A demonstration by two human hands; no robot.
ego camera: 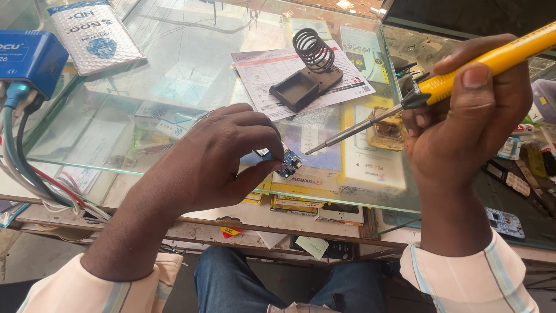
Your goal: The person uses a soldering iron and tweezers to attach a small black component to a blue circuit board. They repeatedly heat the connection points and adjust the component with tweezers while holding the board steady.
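Small blue circuit board (288,163): pinched at one end by fingers (267,155), held flat just above glass counter (191,69). Yellow soldering iron (440,78): black collar, thin metal tip; gripped like pen, tilted down, tip pointed at board, close but not touching.

Small blue circuit board (289,163) half behind fingers (263,152).

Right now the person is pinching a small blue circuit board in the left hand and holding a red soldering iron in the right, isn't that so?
Not quite: the soldering iron has a yellow handle, not a red one, as the head view shows. The rest stands: the left hand pinches the small blue circuit board, and the right hand holds the iron.
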